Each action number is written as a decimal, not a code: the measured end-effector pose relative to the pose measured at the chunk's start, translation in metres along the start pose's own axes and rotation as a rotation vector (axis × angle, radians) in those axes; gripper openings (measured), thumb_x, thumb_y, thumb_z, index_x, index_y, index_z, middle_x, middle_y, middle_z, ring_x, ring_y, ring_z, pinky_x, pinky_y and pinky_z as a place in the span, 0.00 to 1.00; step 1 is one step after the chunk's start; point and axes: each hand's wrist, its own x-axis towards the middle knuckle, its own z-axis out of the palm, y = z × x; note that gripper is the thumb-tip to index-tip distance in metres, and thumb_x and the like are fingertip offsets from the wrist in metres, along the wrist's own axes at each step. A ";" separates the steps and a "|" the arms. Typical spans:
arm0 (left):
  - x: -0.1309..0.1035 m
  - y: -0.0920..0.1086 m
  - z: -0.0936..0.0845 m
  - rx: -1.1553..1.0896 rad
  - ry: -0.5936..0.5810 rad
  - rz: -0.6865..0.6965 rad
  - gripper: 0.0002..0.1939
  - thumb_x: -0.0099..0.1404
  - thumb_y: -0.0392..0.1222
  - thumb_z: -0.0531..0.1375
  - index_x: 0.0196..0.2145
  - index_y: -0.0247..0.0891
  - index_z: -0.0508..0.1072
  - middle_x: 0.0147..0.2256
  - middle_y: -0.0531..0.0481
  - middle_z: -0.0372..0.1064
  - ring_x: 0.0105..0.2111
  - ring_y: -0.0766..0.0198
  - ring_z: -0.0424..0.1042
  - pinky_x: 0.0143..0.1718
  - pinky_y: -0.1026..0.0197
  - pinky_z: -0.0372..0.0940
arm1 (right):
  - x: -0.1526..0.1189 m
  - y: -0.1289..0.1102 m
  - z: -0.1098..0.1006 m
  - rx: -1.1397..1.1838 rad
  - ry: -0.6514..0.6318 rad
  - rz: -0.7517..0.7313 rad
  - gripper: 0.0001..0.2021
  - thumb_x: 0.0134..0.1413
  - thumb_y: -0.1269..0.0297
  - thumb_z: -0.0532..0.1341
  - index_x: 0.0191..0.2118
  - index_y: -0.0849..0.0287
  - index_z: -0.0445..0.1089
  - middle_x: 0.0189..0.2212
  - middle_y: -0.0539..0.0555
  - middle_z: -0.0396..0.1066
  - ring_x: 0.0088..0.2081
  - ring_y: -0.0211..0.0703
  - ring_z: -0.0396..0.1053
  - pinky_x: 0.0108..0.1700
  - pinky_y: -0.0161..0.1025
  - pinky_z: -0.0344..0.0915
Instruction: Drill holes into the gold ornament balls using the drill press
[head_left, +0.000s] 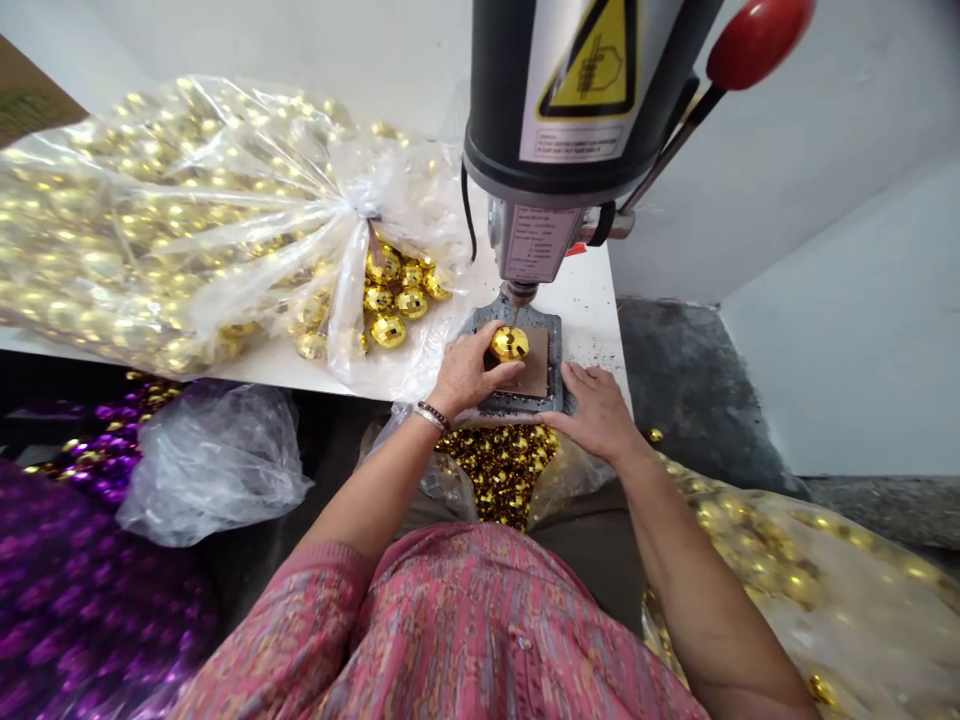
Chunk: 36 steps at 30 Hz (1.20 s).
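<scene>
Left hand (466, 372) around the gold ball (510, 345), right hand (598, 412) at the corner of the grey metal base (556, 350)

Through the head camera, what I watch is the ball against the drill bit (515, 314). The ball appears to rest on a brown board (535, 378) on the base, below the chuck (520, 293); whether the bit touches it I cannot tell. Round as it is, it gives me no long axis to line up, so I judge that its place under the bit is what counts. Its nearer hand is the left: fingers curl along the ball's left side, the thumb lies along its near side, and the ball is pinched between them. To the right, and nearer the body, the right hand has thumb and fingers spread around the base's near corner, nothing that I can see in its grasp. Up and to the right, a red knob (761, 42) stands well apart from both.
</scene>
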 end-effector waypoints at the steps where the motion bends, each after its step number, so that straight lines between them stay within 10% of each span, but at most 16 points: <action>1: 0.000 0.000 0.001 -0.025 0.013 -0.010 0.33 0.63 0.52 0.70 0.62 0.38 0.73 0.49 0.40 0.80 0.49 0.44 0.77 0.56 0.46 0.68 | -0.001 -0.001 0.000 -0.004 0.000 0.005 0.50 0.58 0.28 0.55 0.70 0.68 0.63 0.64 0.70 0.68 0.63 0.64 0.66 0.66 0.58 0.66; 17: 0.004 -0.003 0.006 0.019 0.046 0.044 0.31 0.61 0.46 0.74 0.61 0.42 0.77 0.44 0.47 0.82 0.43 0.53 0.77 0.48 0.55 0.70 | -0.012 -0.016 -0.035 0.040 0.113 0.119 0.35 0.62 0.33 0.55 0.60 0.57 0.75 0.57 0.63 0.75 0.59 0.56 0.70 0.61 0.51 0.68; 22: 0.004 -0.004 0.007 0.073 0.059 0.036 0.32 0.61 0.48 0.74 0.62 0.43 0.77 0.46 0.46 0.82 0.44 0.52 0.78 0.50 0.53 0.69 | -0.004 -0.005 -0.085 0.081 0.312 0.187 0.29 0.73 0.47 0.43 0.41 0.60 0.77 0.37 0.60 0.77 0.42 0.43 0.73 0.49 0.43 0.70; 28: 0.002 -0.001 0.005 0.110 0.030 0.013 0.31 0.63 0.47 0.72 0.63 0.41 0.76 0.44 0.45 0.82 0.44 0.50 0.79 0.48 0.53 0.69 | 0.030 -0.017 -0.168 0.115 0.584 0.152 0.29 0.60 0.38 0.62 0.57 0.55 0.75 0.52 0.58 0.78 0.53 0.47 0.75 0.60 0.52 0.72; 32: 0.001 0.002 0.004 0.127 0.036 0.015 0.30 0.64 0.48 0.72 0.62 0.42 0.76 0.46 0.44 0.82 0.45 0.49 0.79 0.49 0.52 0.69 | 0.062 -0.045 -0.223 0.304 0.951 0.156 0.27 0.67 0.40 0.56 0.36 0.63 0.75 0.33 0.55 0.76 0.37 0.35 0.73 0.43 0.38 0.70; 36: 0.001 0.004 0.002 0.141 0.009 0.003 0.30 0.64 0.48 0.72 0.63 0.43 0.76 0.47 0.44 0.82 0.47 0.47 0.78 0.51 0.50 0.69 | 0.100 -0.076 -0.267 0.331 0.892 0.046 0.33 0.69 0.37 0.50 0.57 0.64 0.70 0.37 0.53 0.70 0.34 0.30 0.65 0.42 0.37 0.65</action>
